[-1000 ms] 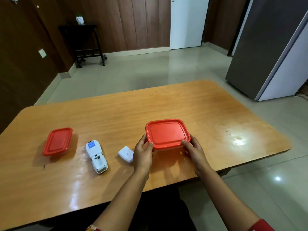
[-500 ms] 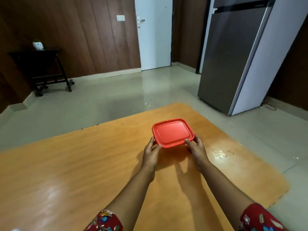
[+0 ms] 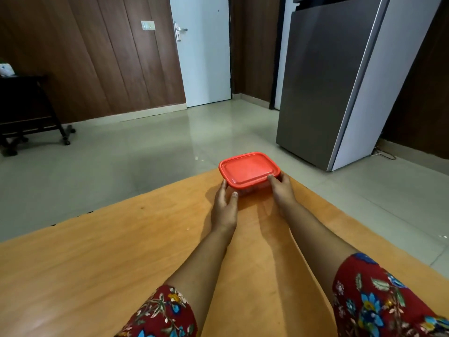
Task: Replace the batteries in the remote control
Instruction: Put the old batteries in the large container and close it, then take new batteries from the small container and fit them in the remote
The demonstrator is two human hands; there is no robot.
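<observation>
Both hands are out on the far end of the glossy orange-brown wooden counter (image 3: 121, 251), and between them, just above the centre of the frame, sits the clear plastic container with a red rectangular lid (image 3: 249, 169), flat on the surface right at the counter's far edge. The left hand (image 3: 224, 206) is laid against the container's left side: its fingers (image 3: 223, 184) run fairly straight along the wall up to the lid rim, close together, with the thumb tip against the near left corner just under the rim. The right hand (image 3: 281, 190) grips the right side: the thumb presses on the lid rim at the near right corner, and its fingers curl round the far side, mostly hidden by the hand itself. The lid is on and sits level. What is inside the container is too dim to tell. Red floral sleeves (image 3: 376, 302) cover both upper forearms at the bottom of the frame. Beyond the counter lies a pale tiled floor (image 3: 121, 154); a tall grey refrigerator (image 3: 315, 81) stands at upper right, a white door (image 3: 204, 52) at top centre, and a dark side table (image 3: 24, 110) at upper left.
</observation>
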